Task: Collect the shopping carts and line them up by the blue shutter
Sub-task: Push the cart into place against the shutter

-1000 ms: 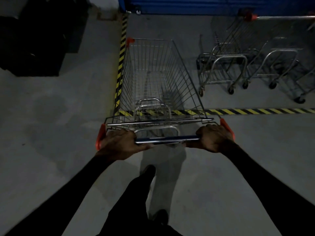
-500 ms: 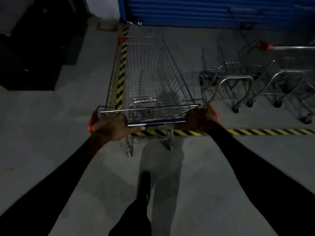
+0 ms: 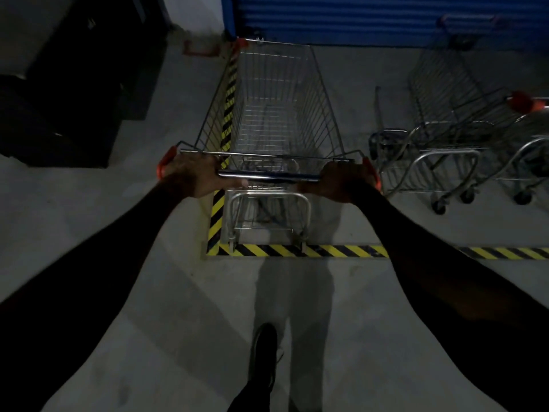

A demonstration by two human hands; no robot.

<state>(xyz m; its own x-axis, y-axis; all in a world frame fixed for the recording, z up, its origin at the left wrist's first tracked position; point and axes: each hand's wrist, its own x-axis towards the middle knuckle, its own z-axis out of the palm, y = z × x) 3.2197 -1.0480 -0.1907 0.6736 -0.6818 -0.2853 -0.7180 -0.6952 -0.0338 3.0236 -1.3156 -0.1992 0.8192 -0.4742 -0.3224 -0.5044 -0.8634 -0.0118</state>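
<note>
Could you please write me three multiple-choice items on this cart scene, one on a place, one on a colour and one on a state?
1. Where do the parked carts stand relative to the pushed cart?
A. to its right
B. to its left
C. behind the person

2. What colour is the shutter?
A. red
B. blue
C. green

3. What holds the handle bar?
A. the left hand only
B. neither hand
C. both hands

Answers:
1. A, since their frames and wheels show right of the pushed basket.
2. B, since the ribbed panel at the top is blue.
3. C, since the left hand and the right hand each wrap one end of the bar.
</note>
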